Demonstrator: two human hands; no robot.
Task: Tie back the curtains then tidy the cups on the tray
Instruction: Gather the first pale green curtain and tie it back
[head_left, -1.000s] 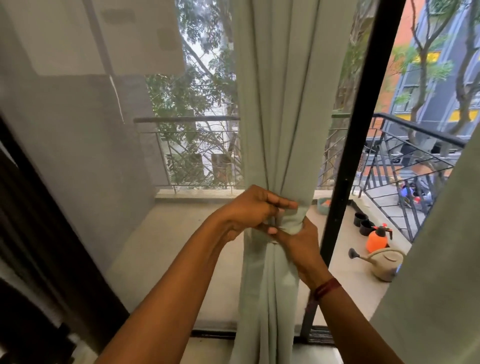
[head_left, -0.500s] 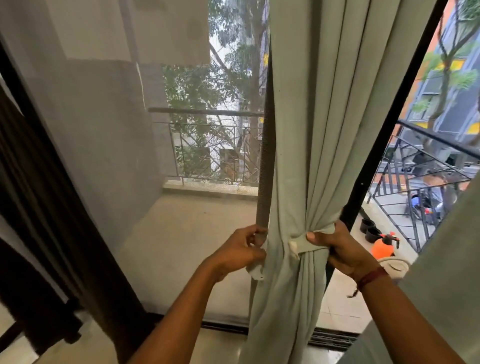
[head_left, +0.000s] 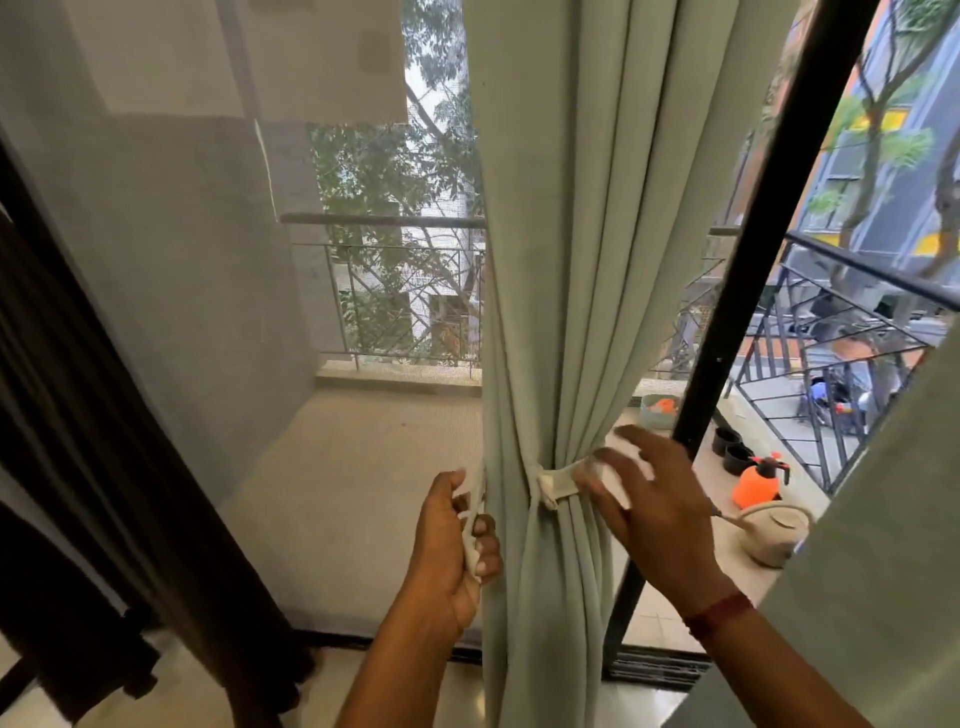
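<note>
A pale green curtain (head_left: 587, 249) hangs in the middle, gathered at waist height by a whitish tie-back band (head_left: 558, 483) with a small knot at its front. My left hand (head_left: 452, 540) is closed on the band's loose end at the curtain's left edge. To the right of the knot, my right hand (head_left: 649, 499) holds the other end of the band, its fingers spread and blurred. No cups or tray are in view.
A dark curtain (head_left: 93, 493) hangs at the left, with an insect screen (head_left: 197, 270) behind it. A black door frame (head_left: 758, 270) runs behind the green curtain. On the balcony are an orange sprayer (head_left: 759, 480), a beige watering can (head_left: 774, 530) and small black pots (head_left: 732, 449). Another pale curtain (head_left: 893, 545) fills the right edge.
The band went from being pinched at the curtain's middle to wrapped and knotted. My hands have drawn apart, left hand down-left with one end, right hand out to the right.
</note>
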